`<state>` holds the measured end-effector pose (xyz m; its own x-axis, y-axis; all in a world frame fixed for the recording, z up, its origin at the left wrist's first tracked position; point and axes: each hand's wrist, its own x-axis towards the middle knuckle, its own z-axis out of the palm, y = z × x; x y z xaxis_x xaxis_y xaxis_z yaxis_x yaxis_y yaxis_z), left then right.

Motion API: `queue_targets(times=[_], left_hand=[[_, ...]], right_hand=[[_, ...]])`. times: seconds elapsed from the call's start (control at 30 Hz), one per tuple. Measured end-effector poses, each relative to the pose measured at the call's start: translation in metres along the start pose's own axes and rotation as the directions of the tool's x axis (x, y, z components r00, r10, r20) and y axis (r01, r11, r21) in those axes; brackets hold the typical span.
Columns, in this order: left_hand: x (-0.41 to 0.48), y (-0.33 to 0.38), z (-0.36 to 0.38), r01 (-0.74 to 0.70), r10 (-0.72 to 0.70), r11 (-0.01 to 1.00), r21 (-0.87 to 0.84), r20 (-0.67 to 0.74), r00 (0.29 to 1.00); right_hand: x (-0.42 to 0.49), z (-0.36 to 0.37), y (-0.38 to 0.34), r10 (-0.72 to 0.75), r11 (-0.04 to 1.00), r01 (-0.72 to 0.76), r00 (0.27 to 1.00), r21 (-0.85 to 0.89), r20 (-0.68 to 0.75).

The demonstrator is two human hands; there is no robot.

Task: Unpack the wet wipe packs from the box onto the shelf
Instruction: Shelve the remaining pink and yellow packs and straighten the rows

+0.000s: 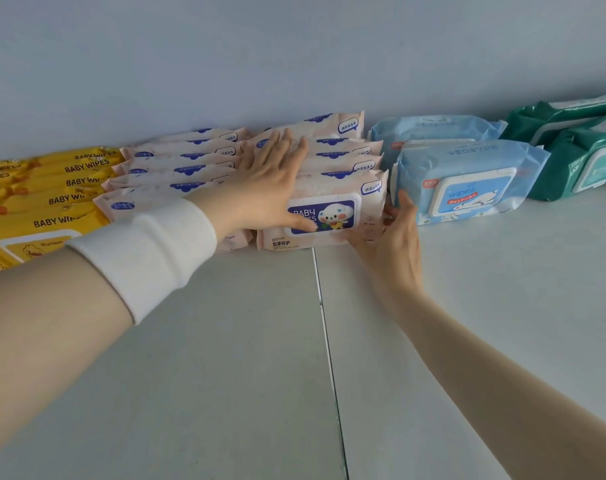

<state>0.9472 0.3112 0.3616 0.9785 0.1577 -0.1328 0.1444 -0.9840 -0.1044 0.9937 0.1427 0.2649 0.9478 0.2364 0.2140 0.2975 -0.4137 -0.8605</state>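
Note:
Rows of wet wipe packs stand on a white shelf (225, 341) against the back wall. The front pack of the right pink row (339, 209) has a blue "BABY WIPES" lid. My left hand (267, 181) lies flat over the top of that row, fingers straight, thumb on the front pack's lid. My right hand (395, 237) touches the front pack's right end with straight fingers. A second pink row (177, 168) stands to its left. The box is out of view.
Yellow "BABY WIPES" packs (42, 199) fill the far left. Light blue packs (467, 178) stand just right of my right hand, and green packs (578, 147) sit at the far right. A seam (329, 358) splits the shelf surface in front.

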Motion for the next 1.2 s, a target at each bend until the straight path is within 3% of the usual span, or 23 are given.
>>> queue_targets(times=[0.13,0.73,0.87,1.2], left_hand=[[0.004,-0.002,0.004,-0.014,0.014,0.998,0.056,-0.008,1.000],[0.061,0.014,-0.016,-0.123,0.128,0.990,-0.062,0.094,0.987],[0.063,0.017,-0.021,-0.131,0.127,0.991,0.019,0.145,0.981],[0.015,-0.019,-0.004,-0.084,0.076,0.991,0.106,0.084,0.994]], right_hand=[[0.010,0.007,-0.003,0.055,0.983,-0.053,0.998,-0.178,0.006],[0.009,0.002,-0.007,0.074,0.989,-0.070,0.997,-0.129,0.028],[0.006,0.001,-0.008,0.071,0.992,-0.068,0.997,-0.108,0.027],[0.005,0.002,-0.012,0.119,0.978,-0.111,0.992,-0.178,0.039]])
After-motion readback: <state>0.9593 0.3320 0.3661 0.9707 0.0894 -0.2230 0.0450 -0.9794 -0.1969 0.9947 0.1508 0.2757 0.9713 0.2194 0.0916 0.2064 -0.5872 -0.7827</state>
